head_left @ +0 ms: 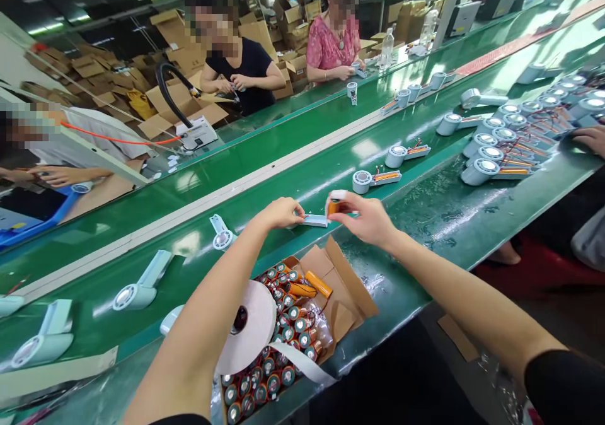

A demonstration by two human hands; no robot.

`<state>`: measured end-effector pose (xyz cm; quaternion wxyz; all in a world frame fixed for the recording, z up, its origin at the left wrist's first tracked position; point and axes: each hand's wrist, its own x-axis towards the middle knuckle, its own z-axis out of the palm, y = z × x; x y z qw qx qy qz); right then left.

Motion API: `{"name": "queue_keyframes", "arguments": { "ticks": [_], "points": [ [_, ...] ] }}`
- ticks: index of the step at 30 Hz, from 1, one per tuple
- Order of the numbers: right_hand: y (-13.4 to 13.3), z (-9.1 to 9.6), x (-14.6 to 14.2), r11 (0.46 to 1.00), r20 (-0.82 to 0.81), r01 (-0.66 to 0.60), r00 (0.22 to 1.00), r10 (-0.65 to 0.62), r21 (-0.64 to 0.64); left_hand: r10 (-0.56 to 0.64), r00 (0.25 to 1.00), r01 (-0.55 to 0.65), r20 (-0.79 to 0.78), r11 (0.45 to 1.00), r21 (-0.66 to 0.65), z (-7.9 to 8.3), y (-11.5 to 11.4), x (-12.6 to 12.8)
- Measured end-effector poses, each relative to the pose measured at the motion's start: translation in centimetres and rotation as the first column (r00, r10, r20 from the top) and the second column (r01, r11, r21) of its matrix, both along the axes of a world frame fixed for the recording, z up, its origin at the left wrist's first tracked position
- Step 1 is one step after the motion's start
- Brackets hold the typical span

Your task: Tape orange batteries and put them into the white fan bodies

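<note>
My left hand [283,212] is closed at one end of a light blue handheld fan housing; the round head is hidden behind my fingers. The fan's open handle [316,221] points right towards my other hand. Between the thumb and fingers of my right hand [363,218] is an orange battery [333,207], held at the handle's far end. Something white covers a fingertip there; I cannot tell what it is. Below my hands stands an open cardboard box [357,280] of orange batteries with thin wires. A roll of white tape [258,327] lies on them.
Fan housings [137,286] lie along the green conveyor belt [189,242], some with batteries in their handles. Many fans [491,154] are grouped at the right, near another person's hand [590,138]. Co-workers sit across the line, with a black hose [163,87] between them.
</note>
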<state>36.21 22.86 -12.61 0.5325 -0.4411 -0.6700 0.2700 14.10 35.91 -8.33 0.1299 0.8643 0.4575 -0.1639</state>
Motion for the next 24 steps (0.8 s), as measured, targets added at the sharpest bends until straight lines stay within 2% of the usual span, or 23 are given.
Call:
{"name": "queue_keyframes", "arguments": {
  "ticks": [1,3,5,9,12,16,19,22,24],
  "points": [
    [1.7,-0.2,-0.4,0.999,0.202,-0.032,0.979,0.029,0.009,0.012,1.000,-0.012,0.016,1.000,0.008,0.1,0.0,-0.1],
    [4.3,-0.6,-1.1,0.994,0.529,-0.105,0.843,0.095,-0.012,0.043,0.998,-0.045,0.048,0.998,0.032,-0.1,-0.2,-0.2],
    [5.7,-0.5,-1.4,0.986,0.715,-0.152,0.683,0.151,-0.064,0.083,0.994,-0.087,0.075,0.995,0.056,-0.5,-0.6,0.1],
    [6.3,0.4,-1.6,0.991,0.881,-0.065,0.453,0.136,-0.120,0.177,0.978,-0.187,0.109,0.978,0.089,-1.4,-0.8,1.2],
    [6.2,1.0,-1.7,0.986,0.927,-0.025,0.336,0.164,-0.165,0.233,0.964,-0.247,0.126,0.963,0.105,-1.8,-0.5,2.1],
    [6.4,1.1,-2.6,0.972,0.929,-0.040,0.290,0.232,-0.230,0.250,0.955,-0.267,0.160,0.959,0.094,-2.0,0.4,3.3],
    [6.9,1.2,-3.6,0.968,0.928,-0.035,0.278,0.250,-0.250,0.264,0.943,-0.286,0.204,0.954,0.087,-1.2,0.3,4.1],
    [7.8,1.7,-3.6,0.964,0.920,-0.073,0.286,0.267,-0.257,0.264,0.921,-0.305,0.286,0.946,0.109,1.1,-2.3,3.6],
    [8.1,1.9,-2.6,0.965,0.912,-0.094,0.315,0.262,-0.245,0.224,0.905,-0.288,0.362,0.948,0.134,3.0,-6.1,1.8]
  ]
}}
